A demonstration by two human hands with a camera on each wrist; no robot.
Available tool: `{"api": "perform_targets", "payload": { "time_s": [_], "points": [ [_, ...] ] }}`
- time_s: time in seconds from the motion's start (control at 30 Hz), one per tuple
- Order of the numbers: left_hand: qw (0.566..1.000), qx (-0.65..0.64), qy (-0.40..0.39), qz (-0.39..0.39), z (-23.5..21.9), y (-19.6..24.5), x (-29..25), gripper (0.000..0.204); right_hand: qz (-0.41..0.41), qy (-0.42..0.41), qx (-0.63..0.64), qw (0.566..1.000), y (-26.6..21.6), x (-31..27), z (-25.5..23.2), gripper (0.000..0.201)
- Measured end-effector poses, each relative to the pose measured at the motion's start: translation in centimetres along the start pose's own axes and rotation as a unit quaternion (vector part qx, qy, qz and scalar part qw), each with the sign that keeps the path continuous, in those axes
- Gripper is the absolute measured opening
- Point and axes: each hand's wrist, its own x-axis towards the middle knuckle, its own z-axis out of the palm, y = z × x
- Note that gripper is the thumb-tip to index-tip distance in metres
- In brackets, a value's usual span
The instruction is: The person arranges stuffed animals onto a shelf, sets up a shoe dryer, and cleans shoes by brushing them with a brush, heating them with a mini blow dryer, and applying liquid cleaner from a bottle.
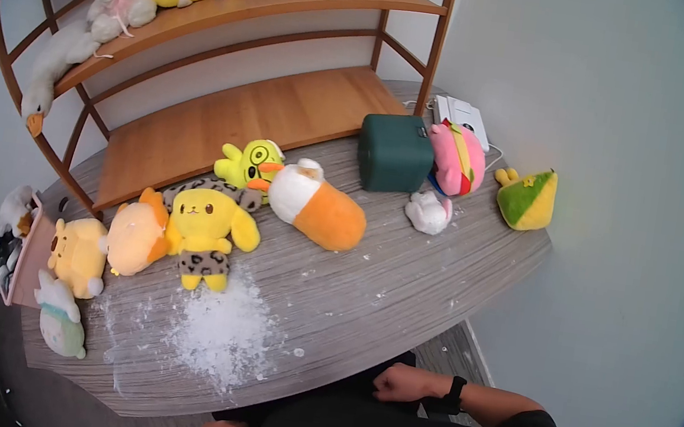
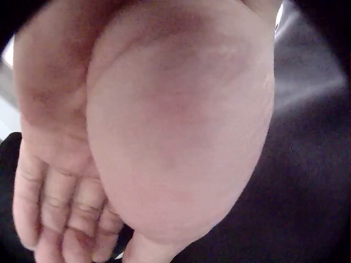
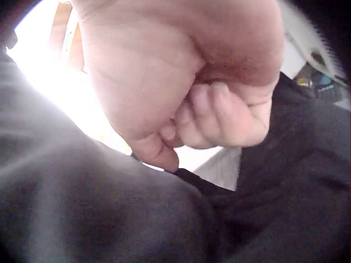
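My right hand (image 1: 398,384) is by my dark clothing below the table's front edge, a black band (image 1: 454,395) round its wrist. In the right wrist view its fingers (image 3: 211,112) are curled toward the palm, with nothing between them. The left hand (image 2: 170,120) is palm up to its camera over dark cloth, fingers slightly bent and holding nothing; the head view catches only a part at the bottom edge. Nearest on the table are a heap of white flakes (image 1: 225,326), a yellow plush with leopard-print shorts (image 1: 203,220) and an orange-and-white plush (image 1: 328,216).
Several plush toys line the table's left end, beside a pink basket (image 1: 32,275). A wooden shelf (image 1: 260,110) stands behind, more plush on its upper board. A green box (image 1: 394,153), a pink plush (image 1: 458,164), a small white plush (image 1: 428,212) and a green-yellow plush (image 1: 527,200) stand at right.
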Motion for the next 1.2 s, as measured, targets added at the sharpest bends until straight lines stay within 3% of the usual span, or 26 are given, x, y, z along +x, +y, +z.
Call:
{"api": "perform_targets", "payload": {
  "time_s": [0.07,0.1,0.13,0.23,0.27,0.33,0.4,0.47,0.53,0.6,0.73,0.8,0.93,1.2],
  "points": [
    [0.990,-0.061,-0.117,-0.057,-4.3,5.2,-1.9,0.045,-0.097,0.035,0.038,0.994,-4.2,-0.7,-2.0,0.044],
    [0.976,-0.091,-0.177,-0.086,2.7,-4.4,-12.9,0.056,-0.123,0.075,0.049,0.988,-5.9,-0.4,-2.5,0.043],
    [0.988,-0.077,0.126,0.044,5.1,-5.9,-12.7,0.025,-0.151,0.124,0.056,0.979,-6.5,0.7,-2.8,0.041],
    [0.948,0.028,0.316,0.017,5.4,-7.1,-8.2,0.032,-0.219,0.228,-0.019,0.948,-6.9,5.8,-3.4,0.045],
    [0.949,0.029,0.312,0.031,5.8,-7.2,-7.3,0.032,-0.209,0.231,-0.036,0.950,-7.8,6.4,-3.8,0.045],
    [0.953,-0.064,0.288,-0.064,6.3,-7.4,-6.3,0.036,-0.192,0.247,-0.048,0.949,-8.9,7.2,-3.7,0.044],
    [0.953,-0.025,0.298,-0.051,7.4,-7.3,-5.8,0.039,-0.213,0.261,-0.063,0.939,-9.0,7.6,-3.0,0.042],
    [0.931,0.058,0.360,0.014,8.9,-7.8,-5.7,0.042,-0.211,0.269,-0.074,0.937,-8.0,7.8,-2.0,0.040],
    [0.926,0.048,0.374,0.015,9.7,-8.1,-5.6,0.043,-0.222,0.271,-0.090,0.932,-7.7,8.4,-1.0,0.039],
    [0.910,0.084,0.405,0.037,10.2,-8.5,-5.2,0.041,-0.248,0.304,-0.176,0.903,-7.5,8.2,-0.1,0.032],
    [0.911,0.092,0.401,0.043,9.8,-8.6,-5.4,0.041,-0.263,0.274,-0.149,0.913,-7.1,8.3,-1.3,0.029],
    [0.912,0.085,0.396,0.063,9.4,-8.0,-5.5,0.041,-0.232,0.229,-0.138,0.935,-7.3,8.1,-2.0,0.029],
    [0.909,0.090,0.400,0.078,9.2,-7.8,-5.5,0.038,-0.219,0.252,-0.159,0.929,-7.3,9.1,-1.5,0.030],
    [0.890,0.104,0.435,0.085,8.8,-7.8,-5.7,0.038,-0.186,0.212,-0.122,0.952,-9.5,9.3,-2.4,0.037]
  ]
}}
